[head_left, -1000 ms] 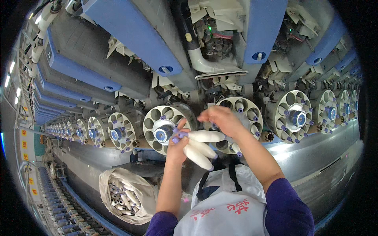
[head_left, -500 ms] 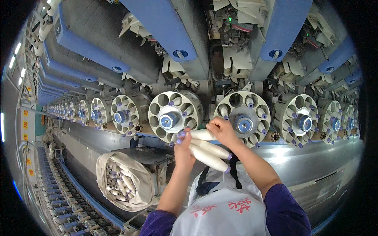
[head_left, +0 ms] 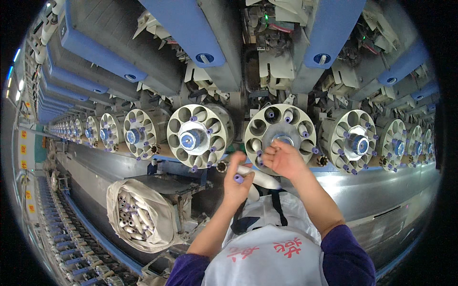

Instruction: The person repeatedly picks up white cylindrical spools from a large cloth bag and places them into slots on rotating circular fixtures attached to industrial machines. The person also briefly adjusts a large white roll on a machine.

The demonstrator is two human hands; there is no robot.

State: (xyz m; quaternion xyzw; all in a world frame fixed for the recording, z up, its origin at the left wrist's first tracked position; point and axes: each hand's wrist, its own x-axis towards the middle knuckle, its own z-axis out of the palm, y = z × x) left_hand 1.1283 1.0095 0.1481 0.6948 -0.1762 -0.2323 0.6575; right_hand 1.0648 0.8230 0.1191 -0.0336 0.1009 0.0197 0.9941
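My left hand (head_left: pixel 234 183) is closed around white yarn bobbins (head_left: pixel 265 180) with purple tube ends. They lie across my palm, partly hidden by my fingers. To its right, my right hand (head_left: pixel 286 161) has bent fingers close together, with their tips at the blue hub of a round bobbin magazine (head_left: pixel 310 118). Whether a thread is between those fingers is too fine to see. Bobbins stand in several pockets of this magazine, and one tube tip (head_left: pixel 271 115) shows deep in an upper pocket. Another round magazine (head_left: pixel 174 113) with bobbins is left of my hands.
A cloth sack (head_left: pixel 113 190) full of bobbins and tubes stands at lower left, beside a dark metal ledge (head_left: pixel 164 184). Similar magazines run along the machine to both sides. Blue and grey machine housings (head_left: pixel 202 35) overhang them. A metal panel (head_left: pixel 353 188) runs below at right.
My right hand has left the bobbins in my left hand and moved to the magazine hub. An upper pocket seen empty before now shows a tube tip. The view has shifted slightly.
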